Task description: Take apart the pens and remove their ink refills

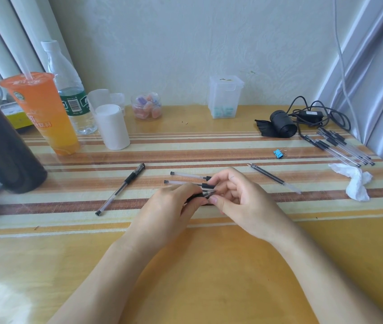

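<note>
Black-gripped clear plastic pen (203, 195) held over middle of striped yellow table (209, 265): grip clasped in left hand (174, 206), tip pinched by right hand (239, 199). Two thin black ink refills (271, 177) laid toward right edge.

Reaches in with the bare left forearm (97, 272) from 7 o'clock and the bare right forearm (321, 260) from 5 o'clock, converging just above centre. Holds both wrists straight and low. Grips a pen (205, 194) in the left hand (172, 206), back of hand up, knuckles toward 1 o'clock, fingers curled round the barrel. Pinches the pen's exposed tip end with the right hand (244, 197), thumb (216, 200) underneath, forefinger arched over from 12 o'clock, remaining fingers loosely curled into the palm. Keeps both hands touching at the fingertips.
</note>
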